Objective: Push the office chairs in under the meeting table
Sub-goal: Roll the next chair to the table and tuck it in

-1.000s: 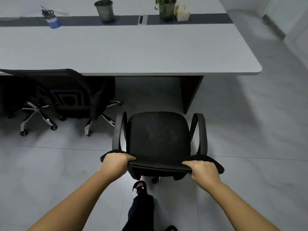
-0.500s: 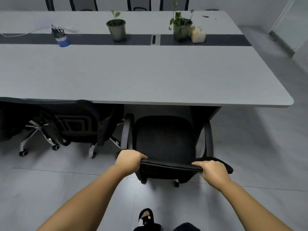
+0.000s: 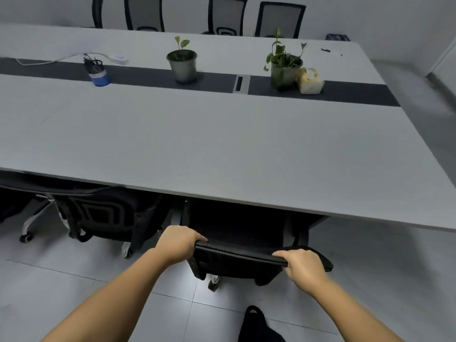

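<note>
**Seating the chair square under the table edge**

The meeting table (image 3: 222,134) filled most of the view, its near edge running across above the hands. The office chair (image 3: 237,233) being pushed sat with its seat almost wholly under that edge; only the top of the backrest and one rear caster showed in front of it. A second chair (image 3: 103,213) stood just to its left, also tucked under, its backrest close to the first chair's left armrest.

The left hand (image 3: 179,244) was clenched around the left end of the backrest's top rail, and the right hand (image 3: 304,266) was clenched around the right end, both arms nearly straight.

To finish well, the push probably needed equal force from both hands, so the chair rolled straight rather than swinging into its neighbour. The rail looked tilted, with the right end nearer the person, so a little more from the right hand seemed wise. Slowing near the edge would likely have kept the armrests, now hidden, from knocking the tabletop.
</note>
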Demonstrator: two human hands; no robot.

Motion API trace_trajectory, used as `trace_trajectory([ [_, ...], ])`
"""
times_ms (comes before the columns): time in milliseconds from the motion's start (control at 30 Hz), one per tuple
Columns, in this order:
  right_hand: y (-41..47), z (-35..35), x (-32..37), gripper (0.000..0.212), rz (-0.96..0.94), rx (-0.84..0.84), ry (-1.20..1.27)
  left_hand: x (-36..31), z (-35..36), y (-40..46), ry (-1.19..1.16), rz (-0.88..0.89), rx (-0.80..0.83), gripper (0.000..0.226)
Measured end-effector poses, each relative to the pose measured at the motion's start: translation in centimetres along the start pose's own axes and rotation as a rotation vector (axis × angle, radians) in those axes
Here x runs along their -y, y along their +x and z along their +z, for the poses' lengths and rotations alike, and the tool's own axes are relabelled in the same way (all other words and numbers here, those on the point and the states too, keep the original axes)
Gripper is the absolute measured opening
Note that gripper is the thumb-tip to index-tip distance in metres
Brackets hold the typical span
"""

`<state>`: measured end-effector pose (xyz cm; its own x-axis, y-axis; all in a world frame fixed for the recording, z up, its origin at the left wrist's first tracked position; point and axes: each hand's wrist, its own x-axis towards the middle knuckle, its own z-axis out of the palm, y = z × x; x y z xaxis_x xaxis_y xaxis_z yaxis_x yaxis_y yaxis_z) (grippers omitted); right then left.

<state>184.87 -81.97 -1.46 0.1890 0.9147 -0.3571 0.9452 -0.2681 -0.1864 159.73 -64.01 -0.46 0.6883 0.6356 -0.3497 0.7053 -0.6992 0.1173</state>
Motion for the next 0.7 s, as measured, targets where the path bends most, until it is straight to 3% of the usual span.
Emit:
trace_trajectory([
  [300,4.7,-2.8,-3.7,0.036,-0.031,-0.003,0.037,-0.8,-2.4,5.4,-0.024,-0.001,0.005,0.053],
  [700,8.8,-4.9,-4.4,0.044,0.080,0.036,0.017,0.2,-3.1,10.4,-0.050,0.044,0.017,0.036],
])
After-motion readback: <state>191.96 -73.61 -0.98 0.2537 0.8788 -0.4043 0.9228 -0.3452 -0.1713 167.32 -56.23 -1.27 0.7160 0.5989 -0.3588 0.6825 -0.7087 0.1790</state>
